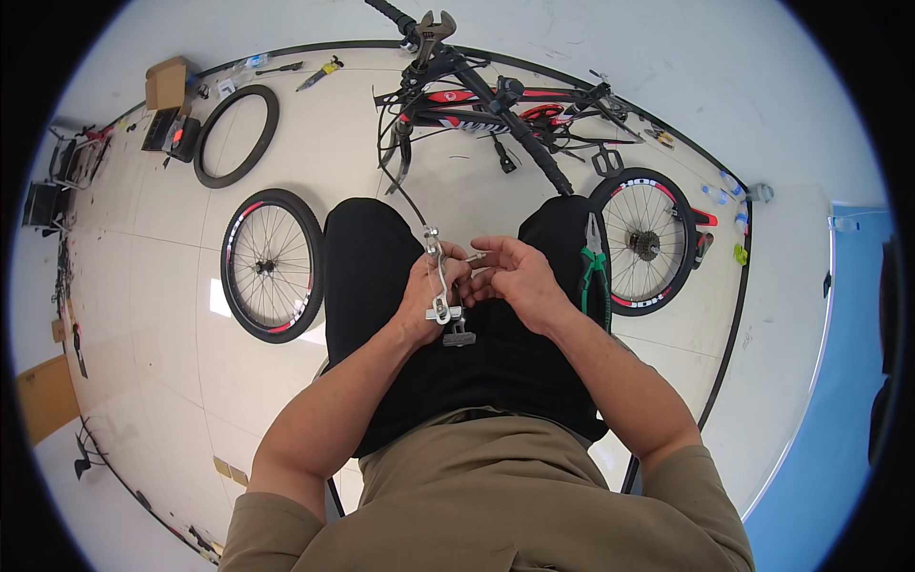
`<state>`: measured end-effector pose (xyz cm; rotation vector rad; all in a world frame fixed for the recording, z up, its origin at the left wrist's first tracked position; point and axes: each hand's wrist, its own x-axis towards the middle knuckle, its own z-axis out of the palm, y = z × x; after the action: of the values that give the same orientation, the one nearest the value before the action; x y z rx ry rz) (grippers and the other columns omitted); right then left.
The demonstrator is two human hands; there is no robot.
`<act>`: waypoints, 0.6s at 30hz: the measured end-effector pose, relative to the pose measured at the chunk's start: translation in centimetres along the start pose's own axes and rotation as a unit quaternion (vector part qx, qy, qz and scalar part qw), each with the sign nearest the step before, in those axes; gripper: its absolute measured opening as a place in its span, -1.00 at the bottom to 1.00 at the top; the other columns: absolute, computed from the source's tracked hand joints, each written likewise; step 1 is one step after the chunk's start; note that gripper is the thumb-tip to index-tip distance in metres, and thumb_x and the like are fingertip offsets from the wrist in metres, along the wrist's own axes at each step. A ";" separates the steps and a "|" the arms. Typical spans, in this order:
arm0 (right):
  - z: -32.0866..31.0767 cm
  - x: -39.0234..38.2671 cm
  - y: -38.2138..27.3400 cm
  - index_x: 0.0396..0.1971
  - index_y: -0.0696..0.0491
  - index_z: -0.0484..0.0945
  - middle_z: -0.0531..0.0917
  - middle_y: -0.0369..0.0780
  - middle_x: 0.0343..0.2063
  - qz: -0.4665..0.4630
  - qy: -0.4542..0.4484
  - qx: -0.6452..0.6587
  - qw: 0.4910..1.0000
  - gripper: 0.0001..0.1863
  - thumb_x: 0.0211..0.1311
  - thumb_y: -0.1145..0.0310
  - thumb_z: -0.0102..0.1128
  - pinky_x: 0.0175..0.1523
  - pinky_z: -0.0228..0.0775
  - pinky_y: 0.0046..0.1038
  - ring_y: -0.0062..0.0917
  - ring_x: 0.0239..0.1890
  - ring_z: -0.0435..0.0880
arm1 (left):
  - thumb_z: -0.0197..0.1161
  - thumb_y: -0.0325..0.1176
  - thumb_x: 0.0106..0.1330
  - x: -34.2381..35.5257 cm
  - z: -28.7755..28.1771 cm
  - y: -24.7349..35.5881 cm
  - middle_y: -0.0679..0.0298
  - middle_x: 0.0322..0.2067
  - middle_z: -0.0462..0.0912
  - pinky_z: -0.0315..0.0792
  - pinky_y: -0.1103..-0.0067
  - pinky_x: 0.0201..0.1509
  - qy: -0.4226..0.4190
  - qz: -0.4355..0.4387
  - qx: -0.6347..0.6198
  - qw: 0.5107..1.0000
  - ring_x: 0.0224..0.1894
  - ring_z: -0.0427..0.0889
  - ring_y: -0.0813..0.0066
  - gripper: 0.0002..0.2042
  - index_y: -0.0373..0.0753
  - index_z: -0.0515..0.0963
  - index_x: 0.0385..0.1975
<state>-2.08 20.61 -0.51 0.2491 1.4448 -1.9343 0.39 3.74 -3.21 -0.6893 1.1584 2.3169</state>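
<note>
Above my lap, my left hand (426,291) is closed around a silver bicycle brake arm (440,276) with a grey block at its lower end. A black cable (408,198) runs from the top of this part up to the bike frame. Close beside it, my right hand (519,278) has thumb and fingers bent together near a small, thin, light-coloured piece (476,256). That piece lies between the two hands, and its kind is too small to tell. Green-handled pliers (595,269) rest on my right thigh, jaws pointing away from me.
Ahead, a black and red bike frame (457,96) stands without wheels, an adjustable wrench (434,36) at its handlebar. One wheel (315,276) lies left of my legs, another (680,276) right. Farther left are a loose tyre (268,124) and a cardboard box (168,84). Bottles (717,194) lie by the right wall.
</note>
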 end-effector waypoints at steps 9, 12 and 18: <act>0.2 0.1 -0.6 0.16 0.39 0.33 0.63 0.00 -0.17 0.042 0.019 0.023 0.999 -0.53 0.20 0.69 -0.06 -0.16 0.66 -0.37 -0.33 -0.27 0.74 | 0.16 -0.50 0.22 -0.2 0.2 0.3 0.28 -0.55 0.44 0.45 0.53 -0.51 0.002 0.001 0.010 1.000 -0.58 0.45 0.49 -0.85 -0.31 0.42 -0.23; 0.3 -0.1 -0.4 0.15 0.39 0.33 0.63 -0.01 -0.19 0.017 0.013 0.019 1.000 -0.53 0.20 0.70 -0.06 -0.16 0.66 -0.37 -0.34 -0.28 0.74 | 0.16 -0.50 0.22 -0.1 -0.1 0.1 0.28 -0.54 0.44 0.45 0.53 -0.50 -0.003 0.001 0.007 1.000 -0.56 0.45 0.50 -0.84 -0.31 0.41 -0.23; 0.1 -0.2 -0.4 0.13 0.39 0.35 0.61 -0.01 -0.16 0.001 0.009 0.033 0.999 -0.55 0.20 0.73 -0.10 -0.14 0.66 -0.36 -0.36 -0.27 0.73 | 0.17 -0.49 0.22 -0.2 0.1 0.2 0.28 -0.52 0.44 0.46 0.52 -0.49 0.004 0.006 0.016 1.000 -0.54 0.46 0.50 -0.84 -0.31 0.42 -0.23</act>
<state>-2.19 20.63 -0.08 0.2991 1.3934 -1.9862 0.38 3.70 -2.87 -0.6835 1.2031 2.3029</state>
